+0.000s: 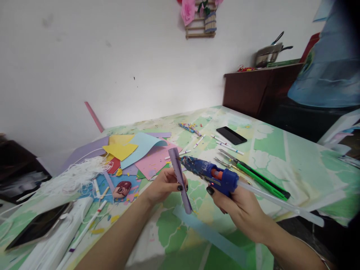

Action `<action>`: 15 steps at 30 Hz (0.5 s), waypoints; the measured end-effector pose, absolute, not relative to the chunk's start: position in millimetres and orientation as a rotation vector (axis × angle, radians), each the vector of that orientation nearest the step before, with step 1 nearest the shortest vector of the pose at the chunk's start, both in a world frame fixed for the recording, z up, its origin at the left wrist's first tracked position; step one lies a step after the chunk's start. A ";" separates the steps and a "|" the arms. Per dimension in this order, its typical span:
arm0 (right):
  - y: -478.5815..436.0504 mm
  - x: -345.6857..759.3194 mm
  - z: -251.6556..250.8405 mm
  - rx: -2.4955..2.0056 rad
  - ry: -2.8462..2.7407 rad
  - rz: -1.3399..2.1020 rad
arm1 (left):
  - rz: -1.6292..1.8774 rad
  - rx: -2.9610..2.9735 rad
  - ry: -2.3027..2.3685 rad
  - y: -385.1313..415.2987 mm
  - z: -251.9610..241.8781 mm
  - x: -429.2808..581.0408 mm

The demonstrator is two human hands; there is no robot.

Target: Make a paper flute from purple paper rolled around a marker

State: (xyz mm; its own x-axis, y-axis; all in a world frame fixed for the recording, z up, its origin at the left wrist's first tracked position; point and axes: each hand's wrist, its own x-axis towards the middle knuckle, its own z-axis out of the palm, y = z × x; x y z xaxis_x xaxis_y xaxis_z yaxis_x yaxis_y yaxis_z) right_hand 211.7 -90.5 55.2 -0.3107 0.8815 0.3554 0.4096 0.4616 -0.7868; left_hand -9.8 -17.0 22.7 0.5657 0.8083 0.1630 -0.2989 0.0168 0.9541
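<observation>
My left hand [165,184] is closed round a rolled strip of purple paper [178,172], held upright and slightly tilted above the table. In my right hand [239,206] is a blue hot glue gun [208,170], with a long clear glue stick [281,202] poking out of its back. The gun's nozzle is at the upper part of the purple roll; whether it touches the paper I cannot tell. Below both hands, a light blue paper strip [209,234] lies on the green patterned tablecloth.
Right of the gun lie a green utility knife [261,180] and scissors [229,165]. Beyond them are a black phone [231,135] and several markers. Coloured paper sheets [144,148], tangled white string [75,178] and another phone [39,225] spread across the left side.
</observation>
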 end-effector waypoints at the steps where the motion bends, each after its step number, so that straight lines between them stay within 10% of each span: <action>1: -91.2 210.4 57.6 -1.079 -1.902 0.739 | 0.924 1.275 0.509 -17.2 23.4 -9.6; 15: -97.6 202.7 60.7 -1.064 -1.882 0.725 | 1.027 1.226 0.566 -18.8 30.5 -9.3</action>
